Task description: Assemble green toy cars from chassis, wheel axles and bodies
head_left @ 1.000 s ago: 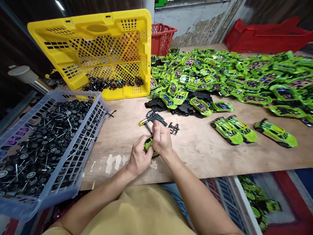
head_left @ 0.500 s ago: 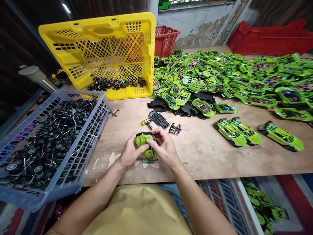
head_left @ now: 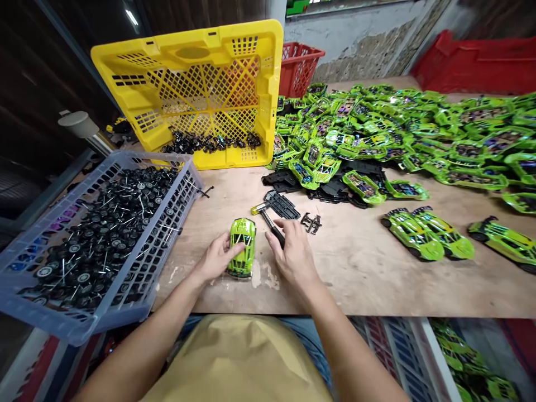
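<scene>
My left hand (head_left: 215, 258) grips a green toy car (head_left: 242, 245) from its left side, thumb across the roof. The car is upright with its length pointing away from me. To the right of it, my right hand (head_left: 293, 254) has its thumb and fingers around the black handle of a small hammer (head_left: 272, 224). The hammer's yellow-tipped head points to the far left, close to the table. Just beyond it lies a black car chassis (head_left: 282, 205). A small black plastic part (head_left: 311, 223) sits to the right of my fingers.
A clear crate (head_left: 121, 290) of wheels on axles stands at left. Behind it, a tipped yellow crate (head_left: 188, 54) holds small black parts. Green car shells (head_left: 377, 123) are heaped at back right. Several finished-looking cars (head_left: 412, 233) stand at right. Red crates (head_left: 481, 64) are behind.
My right hand has let go of the car and moved right onto the hammer handle. The car, in my left hand, has shifted slightly left and now shows its whole top. The view has turned left.
</scene>
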A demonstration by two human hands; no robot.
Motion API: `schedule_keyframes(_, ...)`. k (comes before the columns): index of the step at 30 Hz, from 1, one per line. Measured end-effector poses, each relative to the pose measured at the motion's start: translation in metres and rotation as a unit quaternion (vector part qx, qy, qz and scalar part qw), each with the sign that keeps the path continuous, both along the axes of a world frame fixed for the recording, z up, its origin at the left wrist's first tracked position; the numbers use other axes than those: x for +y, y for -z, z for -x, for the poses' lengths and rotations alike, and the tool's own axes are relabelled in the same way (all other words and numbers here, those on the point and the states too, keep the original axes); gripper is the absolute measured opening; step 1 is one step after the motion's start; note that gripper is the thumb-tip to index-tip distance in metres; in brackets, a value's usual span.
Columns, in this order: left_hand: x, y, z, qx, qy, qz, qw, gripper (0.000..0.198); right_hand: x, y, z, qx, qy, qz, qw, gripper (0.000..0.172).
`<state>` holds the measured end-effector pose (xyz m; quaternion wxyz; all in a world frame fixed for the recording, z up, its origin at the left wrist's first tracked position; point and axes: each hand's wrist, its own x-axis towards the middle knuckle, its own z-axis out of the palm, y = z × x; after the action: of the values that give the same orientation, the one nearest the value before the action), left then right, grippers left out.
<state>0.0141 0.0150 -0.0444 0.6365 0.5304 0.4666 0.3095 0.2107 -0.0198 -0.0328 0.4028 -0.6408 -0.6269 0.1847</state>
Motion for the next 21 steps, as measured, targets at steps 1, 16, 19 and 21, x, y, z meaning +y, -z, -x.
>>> schedule_keyframes(1,0.004,-0.002,0.003,0.021,-0.003,0.029,0.999,0.047,-0.001,0.008,-0.003,-0.075,0.025,0.020,0.997,0.031)
schedule_keyframes(16,0.030,-0.016,0.019,0.212,0.018,0.086,0.973,0.046,-0.040,0.002,-0.020,0.032,-0.111,0.052,0.992,0.046)
schedule_keyframes(19,0.031,-0.013,0.021,0.235,0.008,0.076,0.969,0.049,-0.042,0.013,-0.015,0.004,-0.134,0.087,0.987,0.044)
schedule_keyframes(21,0.032,-0.014,0.021,0.238,0.004,0.076,0.968,0.052,-0.040,0.018,-0.011,0.007,-0.112,0.078,0.991,0.045)
